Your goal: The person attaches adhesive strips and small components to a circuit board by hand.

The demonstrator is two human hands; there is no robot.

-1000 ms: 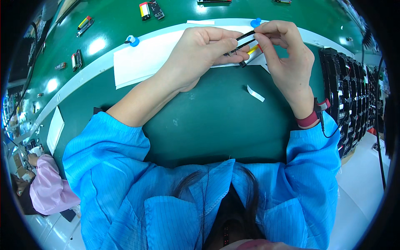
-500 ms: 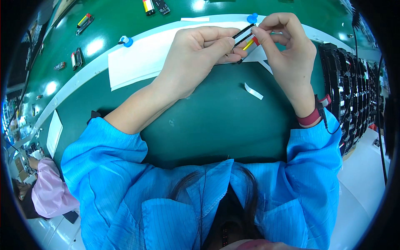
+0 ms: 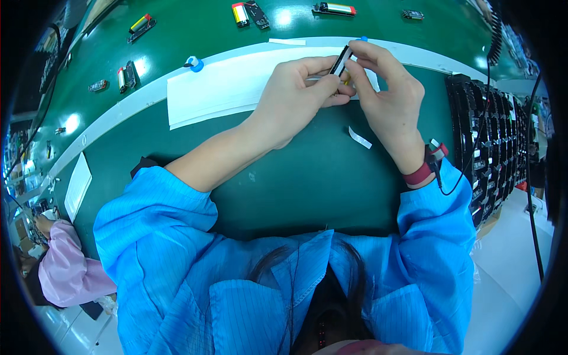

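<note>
My left hand pinches a slim black-and-white electronic module between thumb and fingers, above the white sheets. The module is tilted, with its top end toward my right hand. A bit of yellow shows under it, mostly hidden by fingers. My right hand has its thumb and fingertips closed on the module's upper right edge. A red wrist strap with a cord is round my right wrist. White paper sheets lie beneath and left of my hands. On the green mat below them is a small curled white strip.
Beyond the white curved edging lie several boards with batteries, one battery red and yellow. A blue-and-white pushpin-like piece sits on the edging. Black stacked trays stand at the right. A person in a pink sleeve works at far left.
The module has turned more upright in my hands, and the right fingers have closed in near its top. The whole view has shifted slightly, showing more of the far table.
</note>
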